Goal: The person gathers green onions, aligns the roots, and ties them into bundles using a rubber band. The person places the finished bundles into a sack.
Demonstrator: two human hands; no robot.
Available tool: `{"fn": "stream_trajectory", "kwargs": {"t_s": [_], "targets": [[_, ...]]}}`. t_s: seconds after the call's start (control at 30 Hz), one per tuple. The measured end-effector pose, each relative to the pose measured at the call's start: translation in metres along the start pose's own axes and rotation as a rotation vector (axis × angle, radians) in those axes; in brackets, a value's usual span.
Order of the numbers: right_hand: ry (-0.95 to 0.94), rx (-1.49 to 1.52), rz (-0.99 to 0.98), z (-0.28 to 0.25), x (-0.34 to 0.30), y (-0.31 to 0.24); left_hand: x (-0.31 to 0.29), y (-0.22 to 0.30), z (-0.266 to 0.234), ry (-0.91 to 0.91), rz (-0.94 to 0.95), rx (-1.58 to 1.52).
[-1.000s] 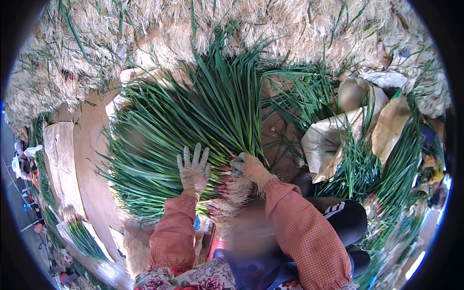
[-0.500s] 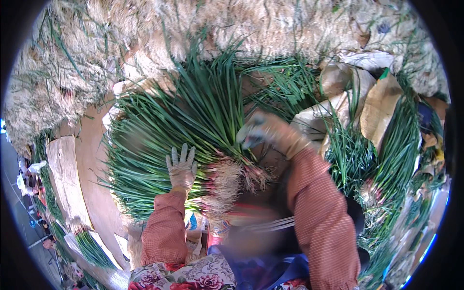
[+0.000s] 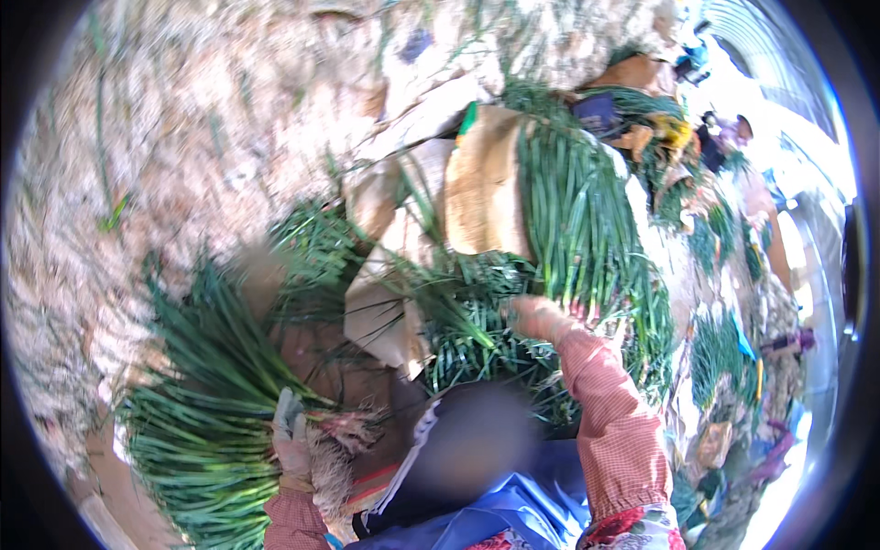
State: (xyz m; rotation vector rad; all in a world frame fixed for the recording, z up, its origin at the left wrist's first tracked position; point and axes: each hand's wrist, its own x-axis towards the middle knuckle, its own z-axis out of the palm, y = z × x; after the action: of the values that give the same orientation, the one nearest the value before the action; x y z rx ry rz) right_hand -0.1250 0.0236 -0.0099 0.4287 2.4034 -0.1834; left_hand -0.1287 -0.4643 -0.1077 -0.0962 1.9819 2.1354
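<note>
A fanned pile of spring onions (image 3: 202, 431), with long green leaves, spreads at the lower left. Its reddish bases and pale stringy roots (image 3: 332, 467) face the middle. My left hand (image 3: 291, 438), in a pale glove, rests on the stalks by the roots, fingers stretched out. My right hand (image 3: 539, 321), gloved too, reaches to the right over loose green leaves (image 3: 486, 335). Motion smears its fingers, so whether they grip anything is hidden. Just beyond it lies another bunch of spring onions (image 3: 577, 220), its reddish bases toward me.
Tan and white sacking (image 3: 486, 183) lies left of the right-hand bunch. A great bank of pale roots (image 3: 229, 119) fills the far left. Several more green bundles (image 3: 720, 357) line the right side. A dark rounded shape (image 3: 477, 440) sits close before me.
The view has swung right, shifting the pile to the left. My right hand has left the pile and reached over to the other bunch. My left hand stays on the pile, fingers less spread.
</note>
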Motion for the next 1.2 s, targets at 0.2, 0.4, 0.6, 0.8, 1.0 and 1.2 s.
{"fn": "stream_trajectory", "kwargs": {"t_s": [0.2, 0.4, 0.6, 0.8, 1.0, 1.2], "targets": [[0.178, 1.134, -0.032, 0.039, -0.071, 0.098, 0.026, 0.014, 0.044, -0.278, -0.141, -0.007], [0.634, 1.432, 0.175, 0.015, -0.068, 0.109, 0.089, 0.087, 0.095, -0.335, 0.036, 0.100], [0.735, 0.604, 0.555, 0.052, -0.043, 0.089, 0.155, 0.161, 0.228, -0.728, 0.228, 0.278], [0.937, 0.860, 0.542, 0.056, -0.066, 0.113, 0.158, 0.087, 0.375, -1.358, -0.429, 0.143], [0.690, 0.831, 0.643, 0.042, -0.058, 0.094, 0.096, -0.045, 0.472, -0.770, -0.287, 0.257], [0.644, 1.505, 0.460, 0.062, -0.006, 0.110, 0.097, -0.003, 0.482, -0.817, -0.684, 0.032]]}}
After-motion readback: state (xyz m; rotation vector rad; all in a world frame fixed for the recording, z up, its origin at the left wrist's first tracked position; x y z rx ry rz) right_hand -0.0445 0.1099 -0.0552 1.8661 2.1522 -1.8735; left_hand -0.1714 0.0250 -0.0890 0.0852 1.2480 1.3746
